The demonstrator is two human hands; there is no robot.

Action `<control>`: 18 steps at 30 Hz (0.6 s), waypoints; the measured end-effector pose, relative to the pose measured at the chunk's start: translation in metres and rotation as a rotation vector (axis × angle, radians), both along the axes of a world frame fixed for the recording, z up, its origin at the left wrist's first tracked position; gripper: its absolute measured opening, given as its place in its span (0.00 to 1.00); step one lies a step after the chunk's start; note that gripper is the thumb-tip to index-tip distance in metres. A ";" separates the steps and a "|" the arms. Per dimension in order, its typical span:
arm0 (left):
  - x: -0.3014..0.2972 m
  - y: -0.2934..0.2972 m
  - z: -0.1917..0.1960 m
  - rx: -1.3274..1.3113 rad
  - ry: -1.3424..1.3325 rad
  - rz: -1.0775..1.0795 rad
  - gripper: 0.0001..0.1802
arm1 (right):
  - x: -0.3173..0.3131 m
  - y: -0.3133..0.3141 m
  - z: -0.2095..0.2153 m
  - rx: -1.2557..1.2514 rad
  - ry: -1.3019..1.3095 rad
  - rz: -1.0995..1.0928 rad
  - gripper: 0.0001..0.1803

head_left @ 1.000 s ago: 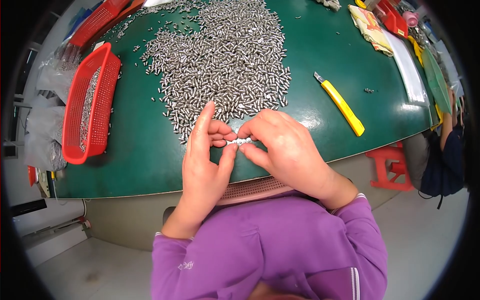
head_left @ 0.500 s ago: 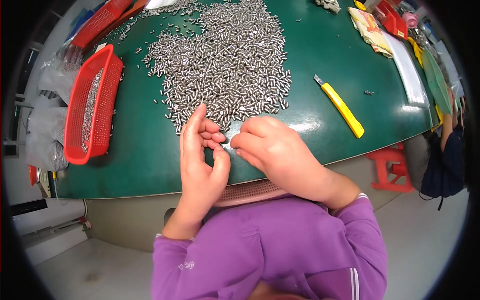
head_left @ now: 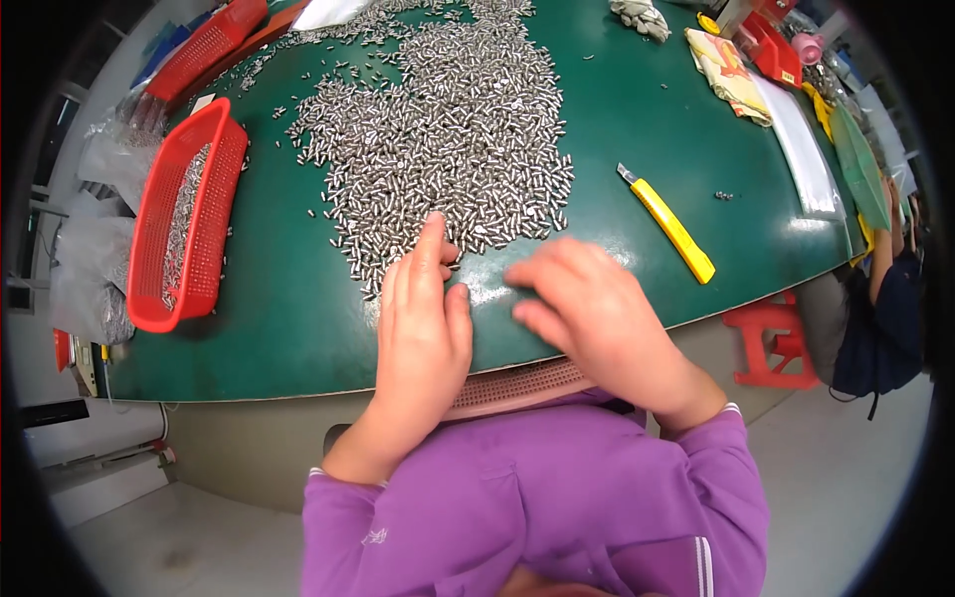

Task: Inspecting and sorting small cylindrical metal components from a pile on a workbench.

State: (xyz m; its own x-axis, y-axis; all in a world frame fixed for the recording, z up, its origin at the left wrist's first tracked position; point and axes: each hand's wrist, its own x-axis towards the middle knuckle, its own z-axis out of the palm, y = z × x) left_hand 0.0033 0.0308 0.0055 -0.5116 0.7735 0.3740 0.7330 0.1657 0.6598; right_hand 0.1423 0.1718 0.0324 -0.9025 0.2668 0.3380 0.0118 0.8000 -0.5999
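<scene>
Left hand (head_left: pixel 423 318): rests edge-down on the green table (head_left: pixel 288 328), fingers straight and together, index tip touching the near edge of the pile of small metal pins (head_left: pixel 438 149); nothing gripped, hand loose and flat. Right hand (head_left: pixel 587 308): just right of the left hand, blurred, fingers curled downward over the table surface near the pile's front edge; cannot tell whether it pinches a pin. Both wrists sit above a pinkish perforated tray (head_left: pixel 517 383) at the table's near edge (mostly hidden by the forearms). Purple sleeves (head_left: pixel 537 497) fill the lower part of the view.

Pile of pins: spreads from the fingertips toward the far side of the table, w/ stray pins scattered at its left margin. Red mesh basket (head_left: pixel 189 219): well left of the pile, also holding pins. Second red basket (head_left: pixel 204 45): far left of the pile, at the table's rim. Yellow utility knife (head_left: pixel 671 227): right of the pile, lying apart from it. Folded cloth (head_left: pixel 731 65) and clear plastic sleeve (head_left: pixel 796 149): farther right of the pile. Another person (head_left: pixel 880 289) sits beyond the table's right edge, by a red stool (head_left: pixel 761 343).
</scene>
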 end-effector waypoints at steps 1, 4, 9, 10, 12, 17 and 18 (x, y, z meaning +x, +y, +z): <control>0.000 0.002 -0.002 0.004 0.012 -0.018 0.38 | -0.007 0.003 -0.003 0.033 0.044 -0.049 0.16; 0.000 0.007 0.000 0.004 0.024 -0.052 0.39 | -0.022 0.000 -0.007 0.061 0.059 -0.114 0.13; -0.002 0.004 -0.001 0.024 -0.045 -0.101 0.38 | -0.027 -0.002 -0.017 0.056 0.104 -0.053 0.10; -0.004 0.003 -0.001 0.030 -0.049 -0.110 0.38 | -0.026 -0.002 -0.016 0.023 0.103 -0.044 0.09; -0.004 0.001 -0.002 0.037 -0.062 -0.111 0.38 | -0.024 -0.002 -0.015 -0.013 0.098 -0.033 0.09; -0.002 0.004 -0.002 0.055 -0.084 -0.079 0.39 | -0.023 -0.001 -0.013 -0.083 0.090 -0.013 0.09; -0.002 0.005 -0.003 0.054 -0.086 -0.081 0.39 | -0.024 -0.001 -0.013 -0.084 0.088 -0.015 0.09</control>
State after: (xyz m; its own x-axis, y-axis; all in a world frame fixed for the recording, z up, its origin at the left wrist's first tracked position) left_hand 0.0009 0.0354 0.0025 -0.4805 0.7934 0.3737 0.6827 0.0709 0.7273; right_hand 0.1186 0.1710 0.0194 -0.8661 0.3106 0.3915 -0.0323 0.7470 -0.6640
